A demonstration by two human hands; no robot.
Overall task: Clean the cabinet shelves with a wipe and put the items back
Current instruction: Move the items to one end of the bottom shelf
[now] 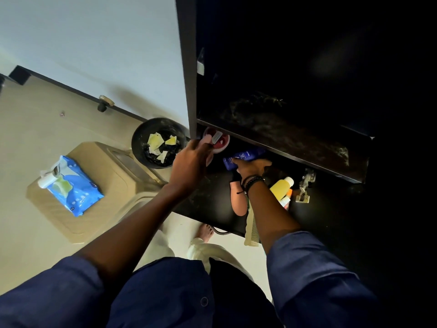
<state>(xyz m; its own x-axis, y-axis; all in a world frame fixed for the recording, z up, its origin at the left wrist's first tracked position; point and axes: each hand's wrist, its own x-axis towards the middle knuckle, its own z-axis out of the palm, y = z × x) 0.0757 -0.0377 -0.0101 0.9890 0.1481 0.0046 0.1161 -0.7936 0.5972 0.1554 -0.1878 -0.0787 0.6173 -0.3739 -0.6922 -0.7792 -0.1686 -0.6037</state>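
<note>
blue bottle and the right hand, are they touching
Touching. The head view shows the right hand on the blue bottle, thumb laid across the bottle's body with no gap between them.

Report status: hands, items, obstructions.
Left hand grips red tub. Right hand grips blue bottle. Yellow bottle beside right wrist, apart.

Light: bright on the pale blue-white wall (94, 43) — soft shadows beside it.
Dark: black cabinet (186, 67) interior nearly lost.
Edges: wide-angle bending — straight lines lean.
</note>
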